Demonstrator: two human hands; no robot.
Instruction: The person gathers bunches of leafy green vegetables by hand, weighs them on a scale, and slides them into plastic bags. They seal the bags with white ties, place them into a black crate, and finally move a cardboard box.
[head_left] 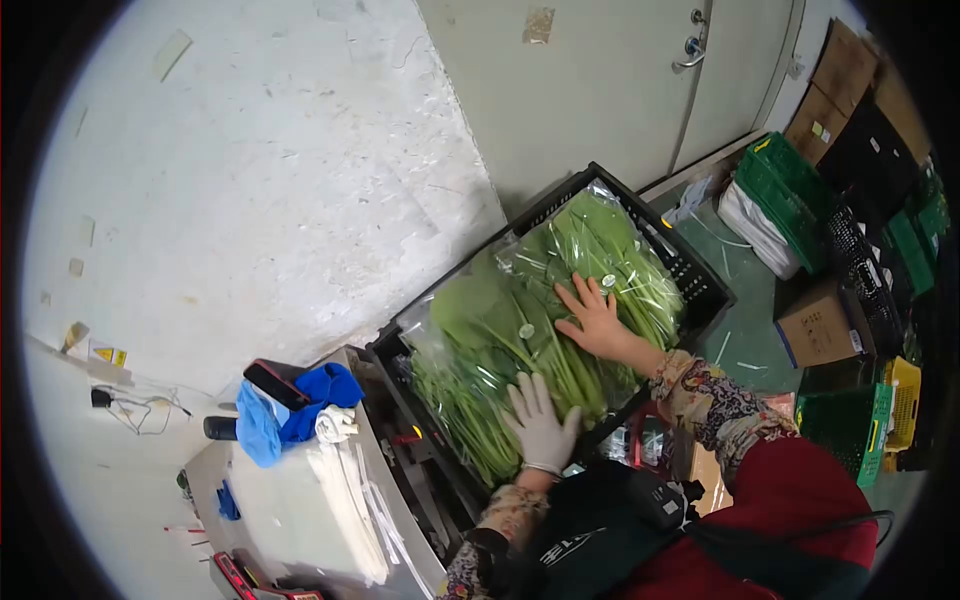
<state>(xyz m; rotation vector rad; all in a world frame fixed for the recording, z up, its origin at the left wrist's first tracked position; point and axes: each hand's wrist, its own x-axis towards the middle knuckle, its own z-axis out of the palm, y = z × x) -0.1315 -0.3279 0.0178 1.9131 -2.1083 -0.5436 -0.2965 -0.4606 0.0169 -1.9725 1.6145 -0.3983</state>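
Both of my hands rest on clear plastic bags of leafy green vegetables [480, 320] inside a black plastic crate [712, 290]. My left hand [543, 425], in a white glove, lies flat with its fingers spread over the stems near the crate's front side. Bare and also spread, my right hand [598, 325] presses on the bags further right, near a small round white label [608, 281]. The bags lie side by side and fill the crate to about its rim. What lies beneath them is hidden.
A table [270, 510] at left bears blue cloths [325, 395], a phone [276, 384] and white strips [345, 500]. A white wall [280, 180] and a door [580, 110] stand behind the crate. Green crates [790, 195] and a cardboard box [822, 322] are at right.
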